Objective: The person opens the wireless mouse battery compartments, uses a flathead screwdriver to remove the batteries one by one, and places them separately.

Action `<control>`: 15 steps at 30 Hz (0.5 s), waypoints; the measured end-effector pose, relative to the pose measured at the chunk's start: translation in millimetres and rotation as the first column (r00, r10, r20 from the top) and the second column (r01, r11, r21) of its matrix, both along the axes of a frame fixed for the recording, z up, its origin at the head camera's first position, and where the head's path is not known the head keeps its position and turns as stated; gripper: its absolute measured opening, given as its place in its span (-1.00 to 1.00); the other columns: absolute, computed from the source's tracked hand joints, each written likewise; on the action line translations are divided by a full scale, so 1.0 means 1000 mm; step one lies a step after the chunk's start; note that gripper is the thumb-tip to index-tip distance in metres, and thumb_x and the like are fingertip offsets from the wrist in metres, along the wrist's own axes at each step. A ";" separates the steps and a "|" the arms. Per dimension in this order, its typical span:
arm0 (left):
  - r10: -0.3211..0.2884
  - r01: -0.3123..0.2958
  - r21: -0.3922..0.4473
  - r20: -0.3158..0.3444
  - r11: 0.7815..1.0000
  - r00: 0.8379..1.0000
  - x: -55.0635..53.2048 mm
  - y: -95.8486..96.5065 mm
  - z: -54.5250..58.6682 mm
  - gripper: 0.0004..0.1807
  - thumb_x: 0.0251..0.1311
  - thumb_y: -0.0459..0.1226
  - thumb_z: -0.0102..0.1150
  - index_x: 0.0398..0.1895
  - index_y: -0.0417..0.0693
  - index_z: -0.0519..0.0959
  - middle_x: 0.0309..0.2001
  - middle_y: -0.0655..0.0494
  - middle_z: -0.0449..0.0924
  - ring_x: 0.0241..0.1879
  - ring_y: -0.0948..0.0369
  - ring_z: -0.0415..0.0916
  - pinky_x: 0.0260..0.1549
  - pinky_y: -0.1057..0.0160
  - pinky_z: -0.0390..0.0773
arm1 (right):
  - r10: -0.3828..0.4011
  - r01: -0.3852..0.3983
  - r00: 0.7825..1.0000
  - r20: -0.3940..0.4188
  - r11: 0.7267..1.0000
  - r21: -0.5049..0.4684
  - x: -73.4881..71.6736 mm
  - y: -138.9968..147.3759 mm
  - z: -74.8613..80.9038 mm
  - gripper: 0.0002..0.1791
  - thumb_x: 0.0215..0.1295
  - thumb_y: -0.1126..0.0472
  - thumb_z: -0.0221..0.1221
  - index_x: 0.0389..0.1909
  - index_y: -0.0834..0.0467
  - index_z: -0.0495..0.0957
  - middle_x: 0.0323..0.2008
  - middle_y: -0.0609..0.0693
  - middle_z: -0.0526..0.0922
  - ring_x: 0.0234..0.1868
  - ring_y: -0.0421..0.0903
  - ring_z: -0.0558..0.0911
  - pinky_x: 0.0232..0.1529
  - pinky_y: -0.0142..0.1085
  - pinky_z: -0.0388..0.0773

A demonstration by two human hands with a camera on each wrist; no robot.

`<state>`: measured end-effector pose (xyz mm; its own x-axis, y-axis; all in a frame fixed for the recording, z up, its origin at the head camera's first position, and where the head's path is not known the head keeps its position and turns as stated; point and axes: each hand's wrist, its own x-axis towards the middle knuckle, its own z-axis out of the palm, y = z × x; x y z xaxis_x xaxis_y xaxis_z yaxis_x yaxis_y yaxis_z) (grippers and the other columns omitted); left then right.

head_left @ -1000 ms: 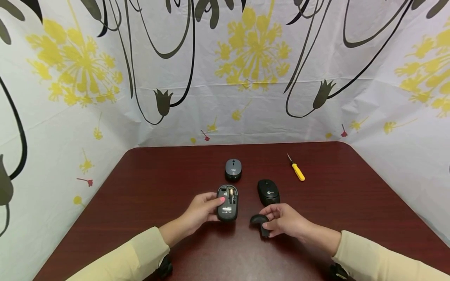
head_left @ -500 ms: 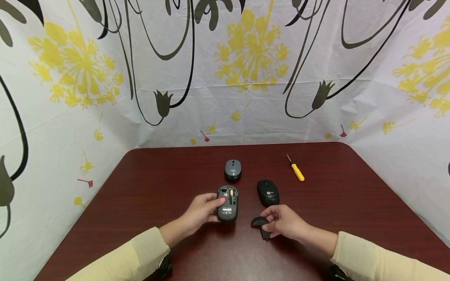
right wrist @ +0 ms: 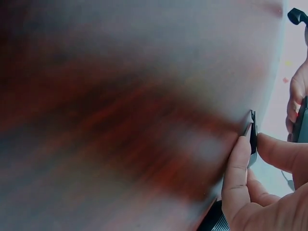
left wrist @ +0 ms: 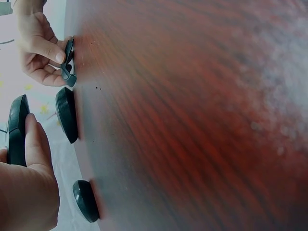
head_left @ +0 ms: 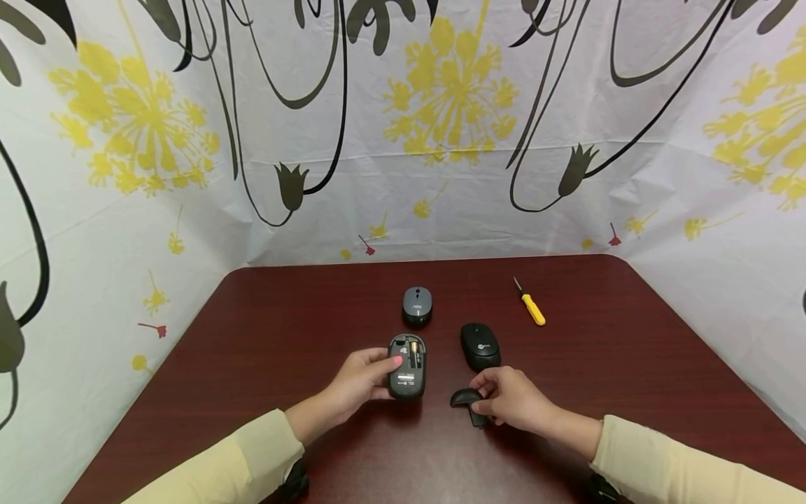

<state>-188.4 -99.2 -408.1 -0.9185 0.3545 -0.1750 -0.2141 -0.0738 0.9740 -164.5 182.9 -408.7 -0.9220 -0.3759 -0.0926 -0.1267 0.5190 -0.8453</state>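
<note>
My left hand (head_left: 355,383) grips a dark computer mouse (head_left: 406,383), its underside turned up. The battery bay in it lies uncovered, with a battery (head_left: 414,352) inside. To the right, my right hand (head_left: 518,400) pinches a black T-shaped battery cover (head_left: 466,397) between thumb and fingers, low over the table. Seen from the left wrist, the cover (left wrist: 71,78) is close to the tabletop, while the held mouse (left wrist: 18,130) is raised off it. A second black mouse (head_left: 481,346) sits just beyond my right fingers.
A grey-topped mouse (head_left: 418,305) stands behind the held one. Farther right lies a screwdriver (head_left: 534,309) with a yellow handle. The dark red table (head_left: 302,301) ends at a white cloth (head_left: 352,126) with flower prints, which hangs behind and along both sides.
The battery cover has shifted slightly right and toward me, turning a little in my right fingers. My left hand and its mouse have barely moved.
</note>
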 end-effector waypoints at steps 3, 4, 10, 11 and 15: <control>-0.001 0.001 -0.001 -0.001 1.000 1.000 0.000 0.000 0.000 -0.48 0.35 -0.23 0.14 0.20 -0.48 0.36 -0.03 -0.25 0.60 -0.14 0.04 0.64 -0.22 0.11 0.66 | -0.006 0.006 1.000 0.009 1.000 0.005 -0.001 0.000 0.001 -0.73 0.10 0.37 0.37 -0.18 0.33 0.58 -0.42 0.05 0.50 -0.53 -0.06 0.55 -0.61 -0.26 0.59; -0.002 0.002 0.000 -0.001 1.000 1.000 0.000 -0.001 0.000 -0.48 0.35 -0.23 0.14 0.20 -0.48 0.36 -0.03 -0.25 0.60 -0.14 0.05 0.64 -0.22 0.11 0.66 | -0.009 0.009 1.000 0.012 1.000 0.008 -0.001 0.001 0.001 -0.73 0.10 0.37 0.37 -0.18 0.33 0.58 -0.42 0.05 0.50 -0.53 -0.06 0.55 -0.61 -0.25 0.59; -0.004 0.004 0.001 -0.004 1.000 1.000 0.000 -0.001 0.000 -0.49 0.36 -0.23 0.14 0.19 -0.47 0.37 -0.04 -0.24 0.60 -0.14 0.05 0.64 -0.22 0.12 0.66 | -0.014 0.014 1.000 0.005 1.000 0.027 -0.002 0.001 0.002 -0.74 0.09 0.35 0.39 -0.22 0.32 0.59 -0.43 0.04 0.50 -0.55 -0.07 0.54 -0.62 -0.25 0.59; -0.004 0.004 0.001 -0.005 1.000 1.000 0.000 -0.001 0.000 -0.49 0.36 -0.23 0.14 0.19 -0.47 0.37 -0.04 -0.24 0.60 -0.14 0.05 0.64 -0.22 0.12 0.66 | -0.014 0.013 1.000 0.003 1.000 0.028 -0.002 0.001 0.001 -0.75 0.09 0.35 0.39 -0.22 0.32 0.59 -0.44 0.04 0.50 -0.55 -0.07 0.54 -0.62 -0.25 0.59; -0.002 0.002 0.001 -0.005 1.000 1.000 0.001 -0.002 -0.001 -0.49 0.35 -0.23 0.14 0.19 -0.47 0.37 -0.04 -0.24 0.60 -0.15 0.06 0.64 -0.23 0.12 0.67 | -0.011 0.011 1.000 -0.002 0.999 0.031 -0.003 0.001 0.000 -0.75 0.08 0.34 0.39 -0.24 0.32 0.59 -0.45 0.03 0.49 -0.55 -0.07 0.54 -0.63 -0.25 0.60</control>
<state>-187.5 -101.1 -408.6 -0.9187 0.3563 -0.1704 -0.2098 -0.0746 0.9749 -167.8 184.1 -408.8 -0.9262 -0.3628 -0.1023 -0.1226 0.5465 -0.8284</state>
